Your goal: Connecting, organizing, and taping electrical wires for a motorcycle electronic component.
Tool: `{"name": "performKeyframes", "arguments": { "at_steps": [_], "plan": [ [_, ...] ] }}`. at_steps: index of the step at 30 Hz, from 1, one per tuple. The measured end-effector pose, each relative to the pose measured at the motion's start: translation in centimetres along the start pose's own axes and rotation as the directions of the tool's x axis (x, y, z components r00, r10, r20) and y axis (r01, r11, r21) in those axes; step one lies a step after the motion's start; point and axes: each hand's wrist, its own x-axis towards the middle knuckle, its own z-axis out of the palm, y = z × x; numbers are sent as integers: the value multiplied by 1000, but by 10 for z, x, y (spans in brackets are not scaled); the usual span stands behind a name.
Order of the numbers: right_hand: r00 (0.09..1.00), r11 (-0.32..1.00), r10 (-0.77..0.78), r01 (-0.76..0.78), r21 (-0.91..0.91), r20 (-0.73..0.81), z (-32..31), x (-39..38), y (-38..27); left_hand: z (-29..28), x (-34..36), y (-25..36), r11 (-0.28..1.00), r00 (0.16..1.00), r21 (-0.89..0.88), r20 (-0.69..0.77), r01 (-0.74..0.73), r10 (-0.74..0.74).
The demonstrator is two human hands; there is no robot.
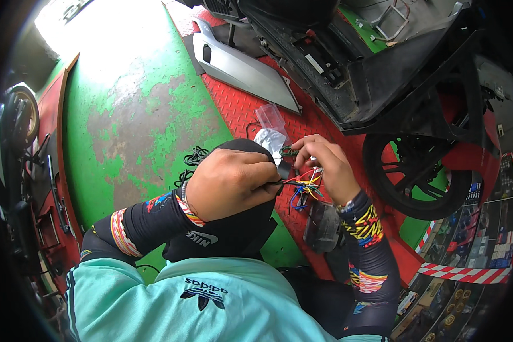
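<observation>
My left hand (231, 182) is closed in a pinch on thin dark wires (280, 183) at the middle of the view. Just right of it, my right hand (325, 165) has curled fingers on the wiring, beside a small green-wire bundle (288, 150). Red, yellow, blue and green wires (306, 188) fan out below and between my fingertips, near a small dark piece (285, 169). Under my left hand lies a large black item (239, 231) with a pale logo. Behind my hands are a white crumpled packet (269, 138) and a clear plastic bag (270, 115).
Black coiled cables (195, 155) lie on the green floor (131, 114). A silver body panel (242, 71) rests on the red platform (228, 97). A scooter (353, 68) with black wheel (382, 176) stands right, above a glass display case (473, 228). A smoky plastic part (322, 228) lies below the wires.
</observation>
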Motion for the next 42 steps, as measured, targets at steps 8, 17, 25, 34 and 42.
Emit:
{"name": "performKeyframes", "arguments": {
  "at_steps": [8, 17, 25, 34, 42],
  "plan": [
    [855, 885, 431, -337, -322, 289, -22, 41, -32, 3, -5, 0, 997, 996, 72, -89, 15, -8],
    [777, 913, 368, -407, -38, 511, -2, 59, -44, 2, -9, -4, 993, 998, 102, -15, -57, 59],
    [958, 982, 190, -189, -23, 213, -9, 34, -67, -4, -8, -7, 998, 1000, 59, 14, 21, -22],
    [969, 851, -246, 228, -473, 25, 8, -28, -103, -14, 3, -1, 970, 972, -78, 71, 229, -224],
    [867, 504, -499, 272, -819, -19, 26, -89, -46, -16, 4, -11, 979, 975, -96, 151, 179, -164]
  ]
}}
